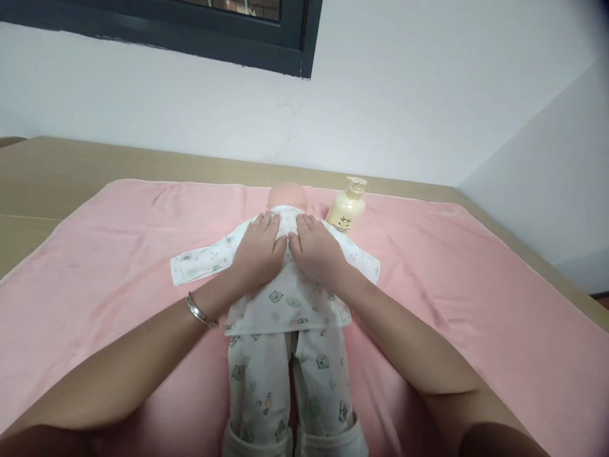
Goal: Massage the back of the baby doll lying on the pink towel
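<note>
A baby doll lies on a pink blanket, its round head away from me and no face showing. It wears a white printed top with the sleeves spread out and matching trousers. My left hand rests flat on the upper left of the top, fingers pointing toward the head. On the upper right, my right hand lies flat in the same way. The two thumbs almost meet at the middle. Neither hand holds anything. A silver bangle circles my left wrist.
Just right of the doll's head, a cream pump bottle stands on the pink blanket. The blanket covers most of a tan table. Behind it rises a white wall with a dark window frame.
</note>
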`<act>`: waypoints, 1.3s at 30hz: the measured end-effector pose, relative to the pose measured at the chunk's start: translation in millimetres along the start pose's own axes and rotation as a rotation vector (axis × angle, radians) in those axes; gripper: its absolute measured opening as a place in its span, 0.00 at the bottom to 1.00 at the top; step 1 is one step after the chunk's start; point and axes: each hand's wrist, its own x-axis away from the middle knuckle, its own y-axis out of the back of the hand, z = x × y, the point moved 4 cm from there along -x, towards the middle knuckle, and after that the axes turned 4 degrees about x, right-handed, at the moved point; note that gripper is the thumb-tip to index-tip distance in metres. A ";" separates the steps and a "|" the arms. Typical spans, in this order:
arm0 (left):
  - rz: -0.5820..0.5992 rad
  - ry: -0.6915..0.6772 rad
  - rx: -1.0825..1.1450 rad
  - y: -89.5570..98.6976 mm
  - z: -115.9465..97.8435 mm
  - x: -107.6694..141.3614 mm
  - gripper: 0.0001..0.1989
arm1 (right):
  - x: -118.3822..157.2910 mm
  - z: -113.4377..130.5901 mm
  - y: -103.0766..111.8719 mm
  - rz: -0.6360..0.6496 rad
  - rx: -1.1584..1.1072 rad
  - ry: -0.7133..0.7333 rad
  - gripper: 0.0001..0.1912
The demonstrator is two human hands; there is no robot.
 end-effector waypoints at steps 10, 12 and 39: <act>-0.134 -0.078 -0.052 -8.0 -22.8 21.2 0.27 | -18.6 -21.4 0.2 0.076 -0.106 -0.011 0.31; -0.094 -0.069 -0.033 -8.4 -25.9 23.5 0.27 | -25.1 -26.7 -2.2 0.081 -0.121 -0.013 0.32; -0.081 -0.029 0.086 -5.3 -8.2 10.4 0.29 | 0.3 1.9 1.1 0.021 -0.081 0.014 0.32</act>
